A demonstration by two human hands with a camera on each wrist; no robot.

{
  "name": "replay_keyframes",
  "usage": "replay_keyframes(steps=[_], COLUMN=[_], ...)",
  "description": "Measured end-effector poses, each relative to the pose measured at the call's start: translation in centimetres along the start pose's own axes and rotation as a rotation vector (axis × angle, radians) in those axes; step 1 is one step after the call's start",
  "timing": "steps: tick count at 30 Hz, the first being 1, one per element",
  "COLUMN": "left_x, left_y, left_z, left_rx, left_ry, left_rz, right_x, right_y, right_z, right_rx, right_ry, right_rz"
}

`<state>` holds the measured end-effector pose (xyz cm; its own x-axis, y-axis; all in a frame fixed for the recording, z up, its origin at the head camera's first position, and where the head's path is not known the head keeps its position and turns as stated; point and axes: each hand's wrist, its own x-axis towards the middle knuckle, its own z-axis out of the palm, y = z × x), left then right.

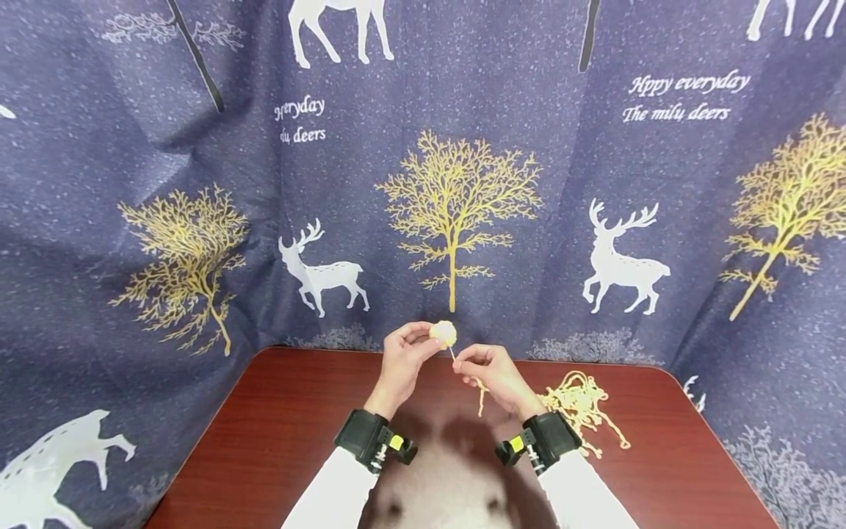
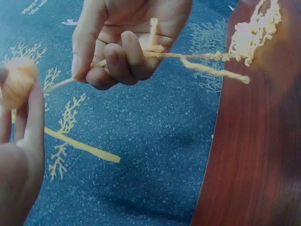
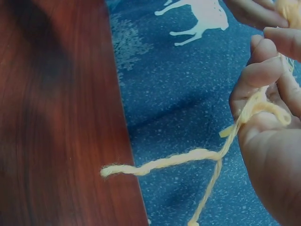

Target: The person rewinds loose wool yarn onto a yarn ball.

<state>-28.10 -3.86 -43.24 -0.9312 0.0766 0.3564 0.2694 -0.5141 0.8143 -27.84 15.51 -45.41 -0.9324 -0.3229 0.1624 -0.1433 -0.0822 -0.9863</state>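
A small ball of pale yellow yarn [image 1: 443,333] is pinched between the thumb and fingers of my left hand [image 1: 405,361], held up above the far edge of the table. From the ball a taut strand runs across to my right hand [image 1: 494,373], whose thumb and curled fingers grip it. In the left wrist view, the yarn strand [image 2: 162,55] passes through the right palm and out past the little-finger side. A loose yarn end [image 3: 160,162] hangs from the right hand in the right wrist view.
A tangled heap of the same yarn [image 1: 579,402] lies on the red-brown table [image 1: 277,419], right of my right forearm. Behind the table hangs a dark blue cloth [image 1: 502,294] printed with deer and trees. Both wrists wear black camera bands.
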Motion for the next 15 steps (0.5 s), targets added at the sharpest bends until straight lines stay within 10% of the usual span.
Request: replay_keyframes(steps=[7, 15], left_x=[0.0, -0.7], left_y=[-0.9, -2.3], left_z=[0.0, -0.8], left_rx=[0.439, 0.798], left_ry=[0.151, 0.05], left_rz=[0.159, 0.332], right_x=[-0.7, -0.9], right_y=[-0.2, -1.8], right_z=[0.3, -0.1], right_rx=[-0.197, -0.241], right_ry=[0.002, 0.015], right_rz=[-0.059, -0.091])
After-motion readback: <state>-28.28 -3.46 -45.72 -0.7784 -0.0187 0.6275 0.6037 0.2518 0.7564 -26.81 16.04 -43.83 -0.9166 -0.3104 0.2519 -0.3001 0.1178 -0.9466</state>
